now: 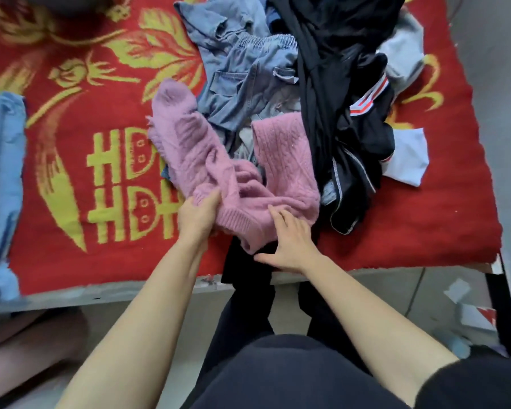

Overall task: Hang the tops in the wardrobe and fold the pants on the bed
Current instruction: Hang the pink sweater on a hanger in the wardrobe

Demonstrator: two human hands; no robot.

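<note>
A pink knitted sweater (207, 160) lies crumpled at the near edge of the bed, in front of a heap of clothes. My left hand (196, 215) grips its ribbed hem from the left. My right hand (289, 242) lies on the hem's right side with fingers spread and fairly straight, the thumb over a black garment (248, 270) that hangs off the bed edge. Behind the sweater are light blue denim pants (242, 75) and a pile of black clothes (345, 93) with white and red stripes.
The bed carries a red blanket (86, 172) with a yellow pattern. Folded light blue cloth (0, 178) sits at the left edge. A white garment (407, 157) lies right of the heap. Tiled floor with paper scraps (472, 308) is at the right, beside a dark bed frame post (505, 305).
</note>
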